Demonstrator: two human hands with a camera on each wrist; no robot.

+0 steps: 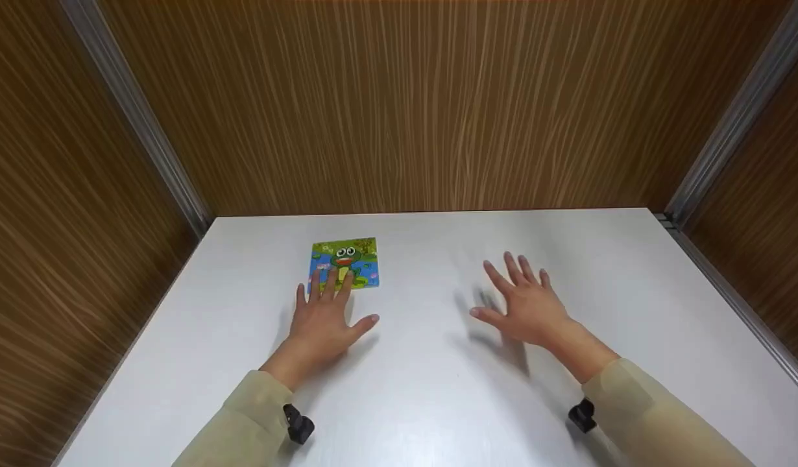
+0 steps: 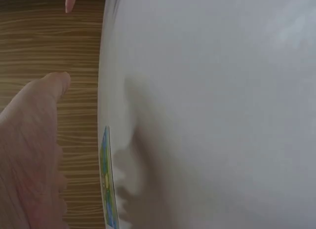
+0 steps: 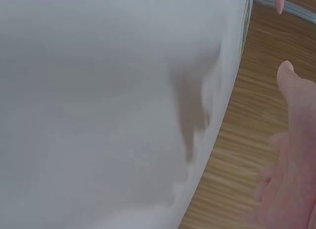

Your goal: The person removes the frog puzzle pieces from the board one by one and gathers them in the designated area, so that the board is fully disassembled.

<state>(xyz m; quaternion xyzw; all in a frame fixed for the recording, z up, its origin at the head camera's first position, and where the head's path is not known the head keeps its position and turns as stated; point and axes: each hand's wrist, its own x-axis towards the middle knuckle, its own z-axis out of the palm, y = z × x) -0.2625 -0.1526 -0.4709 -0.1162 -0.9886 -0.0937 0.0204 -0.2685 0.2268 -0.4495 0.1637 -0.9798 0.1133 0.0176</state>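
A flat, square picture card with a cartoon frog (image 1: 344, 257) lies on the white table, left of the middle. Over its lower edge in the head view reach the fingertips of my left hand (image 1: 324, 324), fingers straight and spread, thumb out to the right. From the left wrist camera, the card (image 2: 107, 182) shows nearly edge-on, and the hand (image 2: 29, 155) appears raised above the table with nothing in its grasp. My right hand (image 1: 532, 310) hovers over the table's right half, fingers spread and holding nothing; its shadow falls below it.
Wood-grain panels (image 1: 399, 104) wall in the white table (image 1: 412, 389) at the back and both sides. Grey metal posts (image 1: 139, 110) stand in the corners. A black wrist device (image 1: 299, 425) is worn at each sleeve cuff.
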